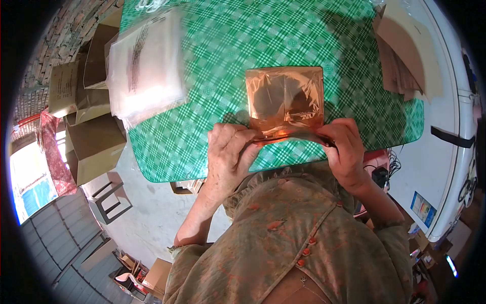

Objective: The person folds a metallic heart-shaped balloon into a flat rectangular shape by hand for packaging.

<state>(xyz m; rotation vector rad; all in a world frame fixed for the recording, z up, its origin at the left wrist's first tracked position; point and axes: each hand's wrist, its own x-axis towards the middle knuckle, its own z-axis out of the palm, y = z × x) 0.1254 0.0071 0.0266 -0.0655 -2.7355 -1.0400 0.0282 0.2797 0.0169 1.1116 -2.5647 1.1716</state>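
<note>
A shiny copper-coloured foil bag (286, 96) lies partly on the green checked tablecloth, its near edge lifted toward me. My left hand (228, 149) pinches the left corner of that edge between thumb and fingers. On the opposite corner, my right hand (345, 149) has its fingers closed in the same way. Between the hands the near edge looks gathered into a narrow band. Whether anything is inside the bag cannot be seen.
A stack of clear plastic bags (147, 66) sits at the table's left side. Brown paper sheets (407, 55) are piled at the right, beside a white appliance (440, 187). Open cardboard boxes (93, 144) stand left of the green-covered table (212, 45). A grey frame-like stand (109, 200) is on the floor.
</note>
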